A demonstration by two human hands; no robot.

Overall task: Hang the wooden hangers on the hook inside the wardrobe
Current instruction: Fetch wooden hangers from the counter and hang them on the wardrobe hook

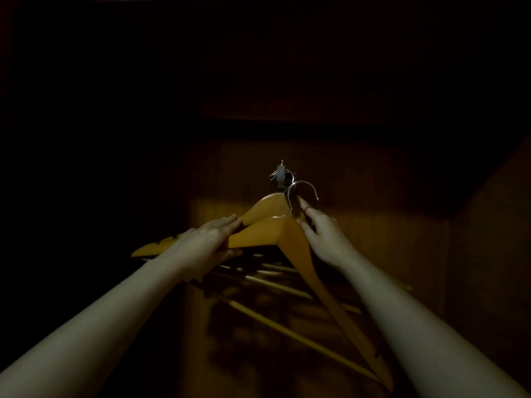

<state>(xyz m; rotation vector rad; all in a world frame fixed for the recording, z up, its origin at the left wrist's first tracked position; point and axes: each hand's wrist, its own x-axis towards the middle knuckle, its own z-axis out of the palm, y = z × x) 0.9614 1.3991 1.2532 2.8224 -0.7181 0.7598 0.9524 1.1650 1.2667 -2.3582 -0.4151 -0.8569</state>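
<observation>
Standing just behind, looking into the dark brown wooden wardrobe [382, 225]: the person has both arms stretched in, holding a bunch of orange-yellow wooden hangers [267, 231] w/ curved silver wire tops.

Left hand [208, 239] is on the left shoulder of the bunch, fingers [227, 221] laid nearly straight along the top edge & thumb tucked under, so it clamps the wood. Prob. there to keep the stack level and stop the lower bars fanning out. Right hand [323, 237] is up at the neck of the front hanger; index finger [304, 206] points up beside the wire stem, other fingers curled at the wood. Looks like it's steering that wire hook [303, 183], hence the grip so close to the top.

The small pale metal wall hook [281, 171] sits on the back panel, just above-left of the raised wire. Some thin wires already crowd it, but too dim to say whose. The front wire looks near it, not yet over it, as far as I can tell.

Hangers: smooth lacquered wood, broad sloping shoulders, thin cross-bars trailing low toward the viewer, notches on the left arm. Light's poor; the count is unclear.
</observation>
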